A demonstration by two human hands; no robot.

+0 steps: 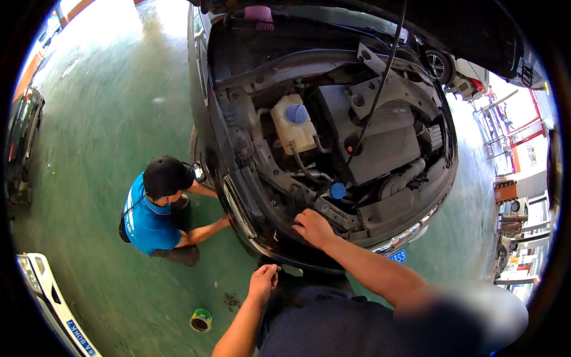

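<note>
Left grip (262, 282) curled — right grip (312, 227) over car front (392, 218).

On the car (339, 134), you are facing a matt plastic engine cover (386, 146) and smooth, cloudy plastic fluid reservoir (297, 134), while the glossy floor (101, 154) is reflecting light.

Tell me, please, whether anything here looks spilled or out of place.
A dark, blotchy patch breaks the green floor beside the tub; it may be a spill or stain, though I cannot tell of what. Nothing around the engine plainly stands out.
</note>
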